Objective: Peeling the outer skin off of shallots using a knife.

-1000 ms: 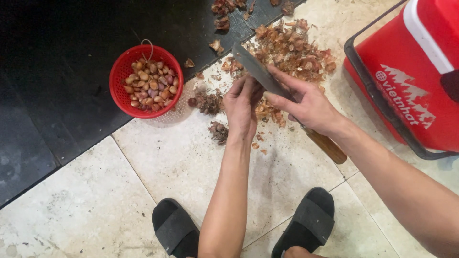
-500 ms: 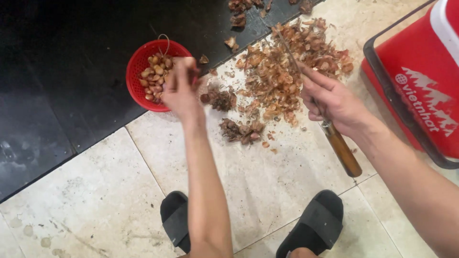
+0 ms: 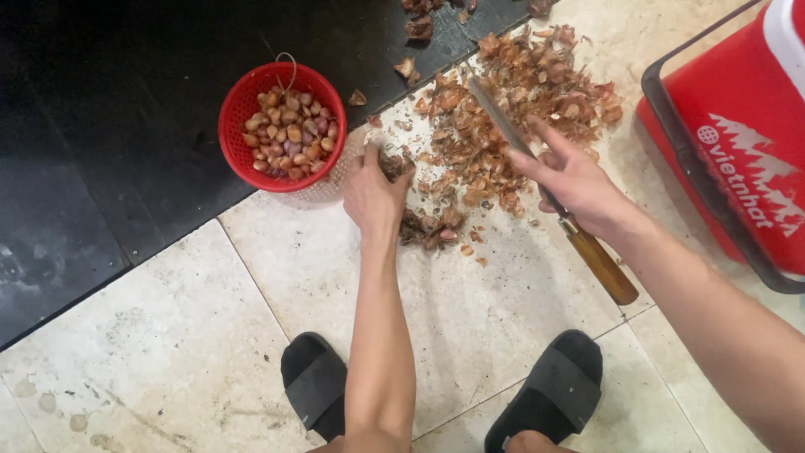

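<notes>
Shallots, small and papery-skinned [image 3: 401, 164]: light, firm, probably slippery; pinch individually. Left hand [image 3: 373, 197] grips one. Right hand [image 3: 579, 180] holds wooden-handled steel knife [image 3: 549, 201].

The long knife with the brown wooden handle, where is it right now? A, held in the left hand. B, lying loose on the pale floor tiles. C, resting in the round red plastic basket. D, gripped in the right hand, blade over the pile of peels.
D: the right hand grips the long knife with the brown wooden handle, its blade angled over the pile of peels.
</notes>
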